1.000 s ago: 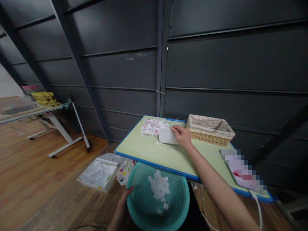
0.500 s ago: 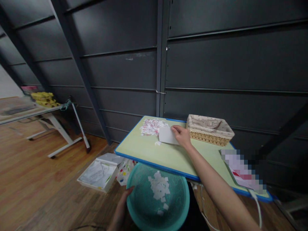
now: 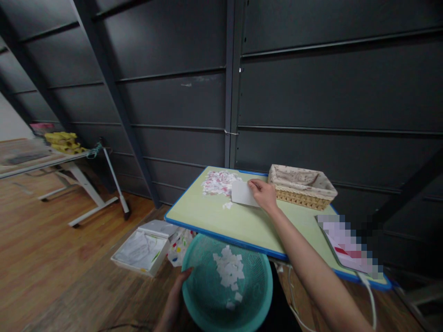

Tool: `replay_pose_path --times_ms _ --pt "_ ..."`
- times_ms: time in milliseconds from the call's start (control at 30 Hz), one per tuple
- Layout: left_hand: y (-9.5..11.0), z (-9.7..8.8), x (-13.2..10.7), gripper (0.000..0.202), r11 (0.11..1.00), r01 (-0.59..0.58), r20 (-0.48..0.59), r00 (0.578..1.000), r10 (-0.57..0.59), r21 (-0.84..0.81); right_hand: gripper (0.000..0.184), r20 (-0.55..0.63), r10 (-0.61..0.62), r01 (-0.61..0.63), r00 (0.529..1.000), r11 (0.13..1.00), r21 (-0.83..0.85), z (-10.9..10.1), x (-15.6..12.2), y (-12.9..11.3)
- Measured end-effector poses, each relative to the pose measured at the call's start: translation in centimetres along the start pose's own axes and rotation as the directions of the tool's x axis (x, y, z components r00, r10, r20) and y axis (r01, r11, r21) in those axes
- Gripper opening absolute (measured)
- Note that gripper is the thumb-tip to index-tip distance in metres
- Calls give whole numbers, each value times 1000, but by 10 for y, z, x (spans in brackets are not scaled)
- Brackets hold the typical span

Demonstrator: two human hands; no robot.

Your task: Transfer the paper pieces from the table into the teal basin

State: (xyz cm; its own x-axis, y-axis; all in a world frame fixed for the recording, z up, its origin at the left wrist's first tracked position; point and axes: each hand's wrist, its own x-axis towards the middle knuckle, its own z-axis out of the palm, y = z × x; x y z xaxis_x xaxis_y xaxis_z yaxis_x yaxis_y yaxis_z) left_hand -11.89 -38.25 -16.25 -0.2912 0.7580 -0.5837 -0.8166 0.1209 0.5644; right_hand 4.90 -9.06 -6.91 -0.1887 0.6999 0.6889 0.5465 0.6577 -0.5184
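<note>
My right hand (image 3: 263,193) pinches a white card (image 3: 243,193) by its right end, with the card standing tilted on the pale yellow tabletop (image 3: 214,219). Just left of the card lies a heap of small white paper pieces (image 3: 218,182), some marked pink and red. A few loose scraps (image 3: 227,205) sit in front of that heap. My left hand (image 3: 180,282) grips the left rim of a turquoise mesh basket (image 3: 258,295) below the table's front edge. Inside the basket are many white paper squares (image 3: 229,269). The left fingers are partly hidden by the rim.
A cloth-lined wicker basket (image 3: 299,197) stands at the table's back right. A blurred-out tablet-like device (image 3: 346,246) lies at the right, with a white cable (image 3: 370,299) below it. An open white box (image 3: 140,251) is on the floor at left. Dark panels (image 3: 173,101) rise behind.
My right hand and the card have shifted slightly to the right, a little away from the paper heap. My left hand and the turquoise basket stay where they were.
</note>
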Motion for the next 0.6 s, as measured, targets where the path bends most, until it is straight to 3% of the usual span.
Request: replay_pose_path --times_ms 333,600 --pt "2 4 -1 75 999 14 5 1000 -14 -40 29 78 -67 53 995 984 170 10 -6 -10" --pt "-2 -5 6 77 1000 -9 59 998 10 -21 31 48 -11 0 999 976 220 7 -6 -9"
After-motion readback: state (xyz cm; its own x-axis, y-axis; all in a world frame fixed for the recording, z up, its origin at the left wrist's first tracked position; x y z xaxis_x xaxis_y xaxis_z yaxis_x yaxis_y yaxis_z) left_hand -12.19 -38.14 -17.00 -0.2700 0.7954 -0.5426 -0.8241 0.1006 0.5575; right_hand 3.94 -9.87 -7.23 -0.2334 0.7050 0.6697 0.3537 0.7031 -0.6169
